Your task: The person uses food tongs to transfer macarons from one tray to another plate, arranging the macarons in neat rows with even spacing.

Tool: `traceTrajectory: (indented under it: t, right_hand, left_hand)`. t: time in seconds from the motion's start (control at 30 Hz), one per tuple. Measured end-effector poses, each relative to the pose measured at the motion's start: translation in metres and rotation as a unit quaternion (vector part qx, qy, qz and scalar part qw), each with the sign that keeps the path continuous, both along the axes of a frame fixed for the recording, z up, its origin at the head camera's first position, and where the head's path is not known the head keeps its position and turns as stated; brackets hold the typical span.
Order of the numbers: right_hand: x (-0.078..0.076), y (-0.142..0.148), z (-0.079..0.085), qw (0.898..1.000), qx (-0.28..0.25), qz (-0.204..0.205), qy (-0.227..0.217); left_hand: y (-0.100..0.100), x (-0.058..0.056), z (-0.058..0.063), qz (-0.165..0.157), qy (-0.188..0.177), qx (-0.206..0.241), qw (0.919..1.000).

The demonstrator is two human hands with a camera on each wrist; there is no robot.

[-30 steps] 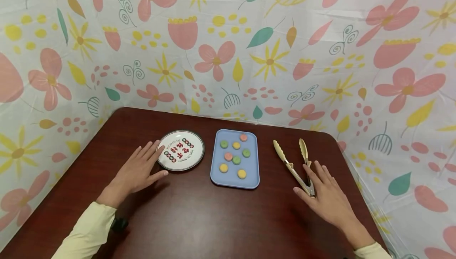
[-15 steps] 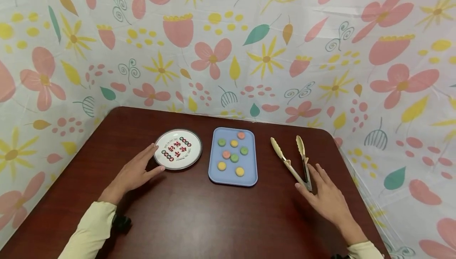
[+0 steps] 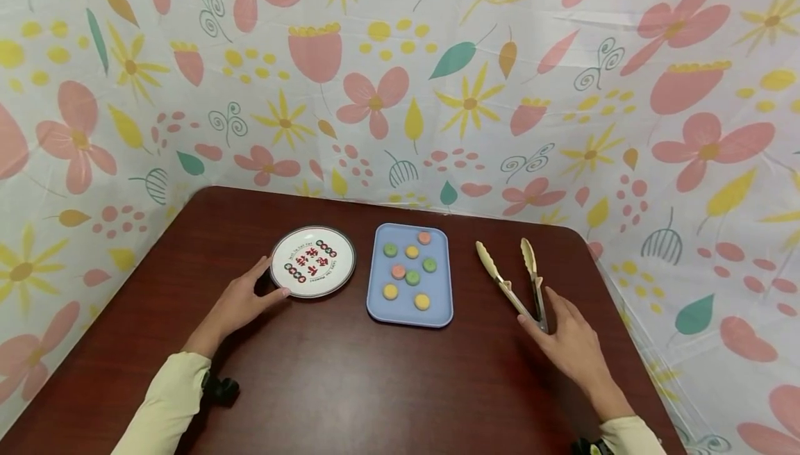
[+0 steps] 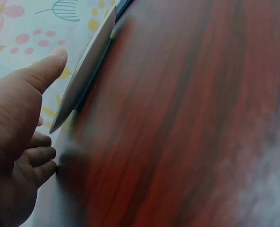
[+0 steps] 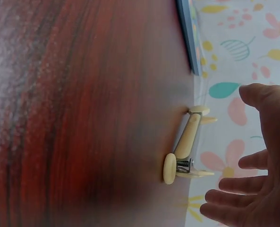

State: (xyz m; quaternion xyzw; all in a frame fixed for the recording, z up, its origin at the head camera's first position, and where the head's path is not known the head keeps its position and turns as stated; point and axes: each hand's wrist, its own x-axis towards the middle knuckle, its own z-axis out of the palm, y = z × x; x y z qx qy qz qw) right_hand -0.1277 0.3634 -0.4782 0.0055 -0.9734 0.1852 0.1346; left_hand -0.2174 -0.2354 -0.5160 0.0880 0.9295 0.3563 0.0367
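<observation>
And here I am with both arms stretching forward over the dark wood-grain table! My left hand is angling in at the near-left rim of the printed white plate, thumb parting from the fingers, the fingers bending gently, gripping nothing; whether skin is meeting rim, I can't tell. Over on the right, my right hand is hovering beside the hinge end of the beige-tipped tongs, which are lying on the wood with their arms spreading apart and tips pointing to the floral sheet. That thumb is stretching towards the hinge, the four fingers fanning out loosely, nothing in their grasp; contact there I can't make out either. Between plate and tongs, the blue tray is sitting well apart from both hands, bearing eight small macarons: three green, three yellow, two pink. My pale sleeves are ending at the wrists.
</observation>
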Motion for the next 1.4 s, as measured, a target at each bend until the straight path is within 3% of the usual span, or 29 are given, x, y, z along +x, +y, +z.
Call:
traceTrajectory:
  t: [0.27, 0.53, 1.4]
  right_hand:
    - [-0.006, 0.005, -0.007, 1.000, 0.003, -0.017, -0.010]
    - [-0.015, 0.008, -0.009, 0.998, 0.005, -0.037, -0.051]
    - [-0.039, 0.003, -0.022, 0.987, -0.033, -0.074, -0.136]
  left_hand:
    - [0.005, -0.002, -0.001, 0.012, 0.010, -0.007, 0.9999]
    - [0.005, -0.003, -0.003, 0.025, 0.022, -0.002, 0.9994]
    - [0.004, -0.001, -0.006, 0.019, 0.035, 0.005, 0.9992]
